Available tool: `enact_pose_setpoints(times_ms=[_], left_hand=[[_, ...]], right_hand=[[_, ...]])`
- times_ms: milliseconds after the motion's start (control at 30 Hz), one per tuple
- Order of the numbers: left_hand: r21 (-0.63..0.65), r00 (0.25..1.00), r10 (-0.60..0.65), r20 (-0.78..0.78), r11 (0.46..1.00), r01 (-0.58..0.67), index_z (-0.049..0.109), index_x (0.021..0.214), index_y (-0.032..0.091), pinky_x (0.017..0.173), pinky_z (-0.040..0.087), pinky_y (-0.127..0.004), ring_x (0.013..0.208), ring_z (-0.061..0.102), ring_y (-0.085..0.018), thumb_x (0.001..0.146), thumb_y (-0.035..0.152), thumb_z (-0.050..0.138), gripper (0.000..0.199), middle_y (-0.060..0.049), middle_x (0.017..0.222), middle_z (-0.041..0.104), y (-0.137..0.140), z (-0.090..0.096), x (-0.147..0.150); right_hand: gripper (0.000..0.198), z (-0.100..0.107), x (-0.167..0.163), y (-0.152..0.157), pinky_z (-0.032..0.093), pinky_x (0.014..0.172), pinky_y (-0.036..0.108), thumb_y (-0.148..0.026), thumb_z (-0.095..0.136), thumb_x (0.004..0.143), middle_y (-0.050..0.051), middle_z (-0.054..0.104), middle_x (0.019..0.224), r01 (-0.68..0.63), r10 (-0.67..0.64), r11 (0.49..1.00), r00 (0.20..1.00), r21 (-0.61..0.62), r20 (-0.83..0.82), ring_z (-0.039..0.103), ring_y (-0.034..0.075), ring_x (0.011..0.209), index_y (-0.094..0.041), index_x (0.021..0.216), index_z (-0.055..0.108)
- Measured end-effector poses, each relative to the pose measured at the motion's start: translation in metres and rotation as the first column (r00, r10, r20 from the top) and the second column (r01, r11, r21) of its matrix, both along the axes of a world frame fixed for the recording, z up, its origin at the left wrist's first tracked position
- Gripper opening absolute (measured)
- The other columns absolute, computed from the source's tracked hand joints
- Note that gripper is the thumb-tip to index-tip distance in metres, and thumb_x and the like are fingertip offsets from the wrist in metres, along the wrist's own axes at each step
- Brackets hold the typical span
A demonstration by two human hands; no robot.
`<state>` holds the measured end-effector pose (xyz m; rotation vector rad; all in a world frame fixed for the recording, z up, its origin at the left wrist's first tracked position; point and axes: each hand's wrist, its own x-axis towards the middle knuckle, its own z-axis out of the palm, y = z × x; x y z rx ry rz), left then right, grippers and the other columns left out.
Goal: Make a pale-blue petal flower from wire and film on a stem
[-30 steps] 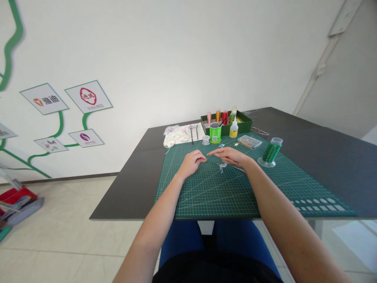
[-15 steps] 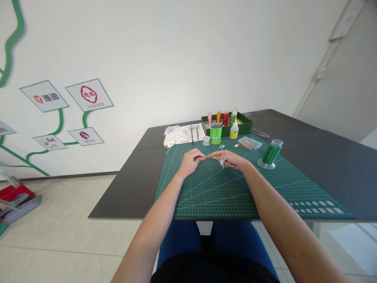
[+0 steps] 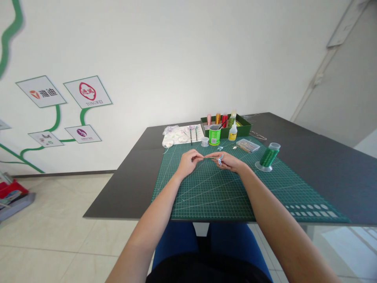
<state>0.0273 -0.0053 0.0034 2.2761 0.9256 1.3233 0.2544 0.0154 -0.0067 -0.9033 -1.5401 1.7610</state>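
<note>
Both my hands meet over the green cutting mat (image 3: 212, 192) on the dark table (image 3: 129, 184). My left hand (image 3: 188, 162) pinches one end of a thin wire stem. My right hand (image 3: 228, 161) grips the other end, where a small pale blue petal piece (image 3: 220, 158) sits between its fingers. The stem runs straight between the two hands, just above the mat.
A spool of green wire (image 3: 267, 156) stands right of my hands. Behind them are a green tin (image 3: 215, 135), a small glue bottle (image 3: 232, 132), a clear box (image 3: 247, 145), a green tray (image 3: 244, 127) with thread spools, and a white sheet (image 3: 180, 136) with flower pieces.
My right hand has picked the pale blue piece up off the mat and closed on it; both hands have drawn together on the stem. The camera has tilted slightly.
</note>
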Motion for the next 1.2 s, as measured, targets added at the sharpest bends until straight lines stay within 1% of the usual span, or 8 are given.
enact_pose_setpoints(times_ms=[133, 267, 500, 667, 933, 1067, 1200], left_hand=[[0.001, 0.999, -0.008, 0.049, 1.0, 0.007, 0.075, 0.084, 0.017, 0.067, 0.047, -0.027, 0.073, 0.061, -0.015, 0.092, 0.019, 0.068, 0.011, -0.004, 0.081, 0.067, 0.003, -0.0031, -0.0003], [0.01, 0.998, -0.007, 0.063, 1.0, 0.007, 0.075, 0.084, 0.018, 0.067, 0.047, -0.027, 0.073, 0.061, -0.015, 0.092, 0.021, 0.067, 0.012, -0.004, 0.081, 0.068, 0.0037, -0.0038, -0.0005], [0.002, 0.996, 0.002, 0.091, 1.0, -0.002, 0.075, 0.083, 0.018, 0.064, 0.046, -0.026, 0.072, 0.06, -0.014, 0.091, 0.018, 0.068, 0.01, -0.004, 0.08, 0.067, 0.0038, -0.0034, -0.0003], [0.003, 0.995, 0.003, 0.095, 1.0, -0.003, 0.075, 0.084, 0.018, 0.064, 0.046, -0.025, 0.072, 0.06, -0.014, 0.09, 0.016, 0.068, 0.01, -0.004, 0.08, 0.067, 0.0043, -0.0042, -0.0003], [-0.016, 0.994, 0.04, 0.099, 0.999, -0.038, 0.075, 0.084, 0.018, 0.064, 0.045, -0.026, 0.072, 0.06, -0.015, 0.091, 0.02, 0.069, 0.009, -0.004, 0.081, 0.068, 0.0042, -0.0047, -0.0014], [-0.021, 0.994, 0.043, 0.099, 0.999, -0.041, 0.075, 0.084, 0.018, 0.064, 0.045, -0.025, 0.071, 0.06, -0.014, 0.091, 0.019, 0.068, 0.009, -0.004, 0.08, 0.068, 0.0042, -0.0049, -0.0018], [-0.026, 0.992, 0.052, 0.111, 0.998, -0.049, 0.075, 0.084, 0.018, 0.064, 0.045, -0.026, 0.073, 0.06, -0.015, 0.091, 0.021, 0.069, 0.009, -0.004, 0.081, 0.069, 0.0048, -0.0052, -0.002]], right_hand=[[0.051, -0.0005, -0.0001, 0.0001, 0.013, 0.035, 0.02, -0.03, 0.065, 0.079, -0.013, 0.033, 0.031, 0.008, -0.009, 1.0, 1.0, 0.027, 0.007, 0.018, 0.005, 0.028, -0.004, 0.123, 0.069], [0.053, -0.0006, -0.0004, 0.0, 0.013, 0.036, 0.02, -0.032, 0.066, 0.081, -0.013, 0.033, 0.031, 0.009, -0.009, 0.999, 1.0, 0.044, 0.005, 0.018, 0.005, 0.028, -0.003, 0.125, 0.068], [0.049, 0.0005, -0.0018, 0.0, 0.01, 0.035, 0.022, -0.031, 0.065, 0.08, -0.014, 0.032, 0.036, -0.003, 0.006, 0.998, 0.998, 0.057, -0.065, 0.016, 0.004, 0.029, -0.005, 0.122, 0.069], [0.045, 0.0011, -0.0022, -0.0013, 0.011, 0.036, 0.022, -0.033, 0.064, 0.085, -0.014, 0.032, 0.037, -0.015, 0.019, 0.997, 0.998, 0.075, -0.055, 0.015, 0.004, 0.03, -0.006, 0.121, 0.07], [0.048, -0.0019, -0.0017, 0.0006, 0.013, 0.035, 0.02, -0.035, 0.067, 0.084, -0.014, 0.032, 0.034, -0.018, 0.022, 0.997, 0.998, 0.074, -0.06, 0.016, 0.004, 0.029, -0.005, 0.121, 0.067], [0.046, -0.0009, -0.0022, 0.0, 0.013, 0.034, 0.02, -0.034, 0.066, 0.084, -0.014, 0.032, 0.035, -0.042, 0.047, 0.996, 0.997, 0.082, -0.058, 0.017, 0.004, 0.029, -0.006, 0.121, 0.067], [0.05, -0.0023, -0.0025, 0.001, 0.014, 0.034, 0.02, -0.038, 0.066, 0.086, -0.014, 0.032, 0.034, -0.064, 0.068, 0.994, 0.996, 0.084, -0.052, 0.017, 0.005, 0.029, -0.005, 0.123, 0.067]])
